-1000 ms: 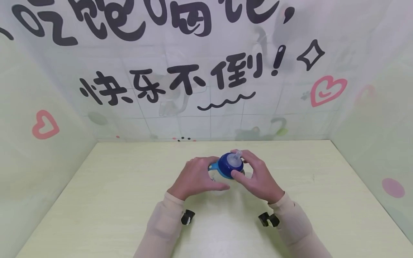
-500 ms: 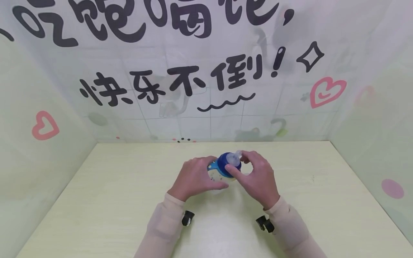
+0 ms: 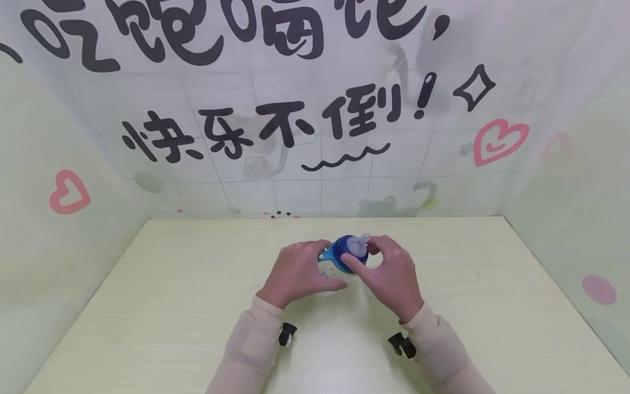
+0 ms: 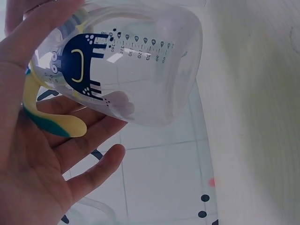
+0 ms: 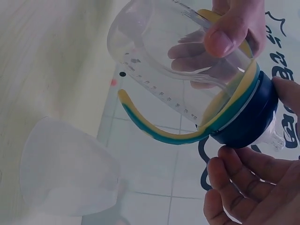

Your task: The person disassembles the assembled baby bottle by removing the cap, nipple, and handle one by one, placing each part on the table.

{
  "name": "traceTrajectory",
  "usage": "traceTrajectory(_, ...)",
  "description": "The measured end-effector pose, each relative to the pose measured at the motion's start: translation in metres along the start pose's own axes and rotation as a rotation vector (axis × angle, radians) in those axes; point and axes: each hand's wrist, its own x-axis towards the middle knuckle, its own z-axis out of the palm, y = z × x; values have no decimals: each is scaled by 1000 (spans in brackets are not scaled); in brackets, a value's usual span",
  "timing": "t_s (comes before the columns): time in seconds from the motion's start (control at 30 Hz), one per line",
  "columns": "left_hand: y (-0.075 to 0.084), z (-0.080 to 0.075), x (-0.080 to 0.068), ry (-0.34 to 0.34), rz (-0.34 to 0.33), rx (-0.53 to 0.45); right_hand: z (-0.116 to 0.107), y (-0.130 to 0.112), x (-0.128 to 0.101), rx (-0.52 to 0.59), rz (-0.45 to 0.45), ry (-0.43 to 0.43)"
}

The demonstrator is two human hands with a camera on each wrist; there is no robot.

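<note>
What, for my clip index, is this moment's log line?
left hand: holds bottle | right hand: pinches blue ring | clear cup: on table

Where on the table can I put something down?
The table has two big bare patches: one between the left sleeve and left wall, one between the right sleeve and right wall. A smaller bare patch lies between the sleeves. The middle is crowded: the left grip and right grip hold the bottle there, and a cloudy plastic cup is close by.

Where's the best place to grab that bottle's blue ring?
Probably around its outer side, from the person's right: the blue ring is round, and the bottle leans its teat that way, while the left hand holds it from the other side.
</note>
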Motion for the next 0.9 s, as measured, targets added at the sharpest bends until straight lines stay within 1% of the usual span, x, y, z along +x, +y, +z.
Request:
traceTrajectory(0.2, 0, -2, 0, -4, -9, -28, -4, 3, 2, 94, -87, -44)
traceTrajectory(0.4, 0, -2, 0, -15, -10, -65, -6, 7, 4, 139, -140, -84)
traceTrajectory(0.5, -1, -2, 1, -22, 1, -82, -7, 8, 5, 156, -158, -101)
traceTrajectory(0.67, -3, -2, 0, -41, 27, -124, -9, 11, 6, 215, -178, -140)
traceTrajectory(0.9, -3, -3, 0, -66, 62, -169, -11, 18, 7, 326, -211, -203)
